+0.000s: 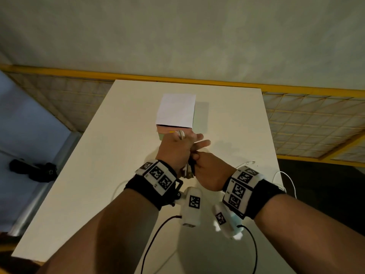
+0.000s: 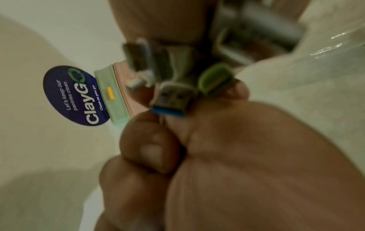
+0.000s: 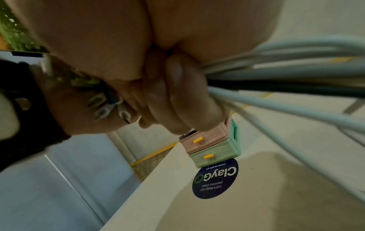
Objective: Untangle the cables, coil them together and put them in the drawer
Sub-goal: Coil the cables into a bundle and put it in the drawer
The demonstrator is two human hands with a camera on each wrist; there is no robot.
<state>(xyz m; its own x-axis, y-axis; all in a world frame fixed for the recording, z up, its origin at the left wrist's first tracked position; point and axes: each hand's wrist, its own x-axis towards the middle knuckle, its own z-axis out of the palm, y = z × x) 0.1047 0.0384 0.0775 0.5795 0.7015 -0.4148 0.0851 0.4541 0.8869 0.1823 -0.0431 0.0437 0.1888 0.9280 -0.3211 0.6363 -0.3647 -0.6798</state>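
Note:
Both hands meet above the white table (image 1: 110,155), just in front of a small drawer unit (image 1: 167,135). My left hand (image 1: 177,149) grips a bunch of cable ends, among them a USB plug (image 2: 171,100) with a blue insert and a green connector (image 2: 215,79). My right hand (image 1: 205,171) curls round the cable bundle (image 3: 276,75), several white strands and one black. A loose white cable (image 1: 284,175) trails over the table to the right. The unit has a pink top drawer (image 3: 205,137), which seems slightly pulled out, and a green lower drawer (image 3: 213,154), both with yellow handles.
A white sheet of paper (image 1: 175,109) lies on top of the drawer unit. A round dark blue sticker (image 3: 215,179) is on the table in front of it. Yellow mesh fencing (image 1: 316,125) stands behind and right of the table. A black object (image 1: 33,169) lies on the floor at left.

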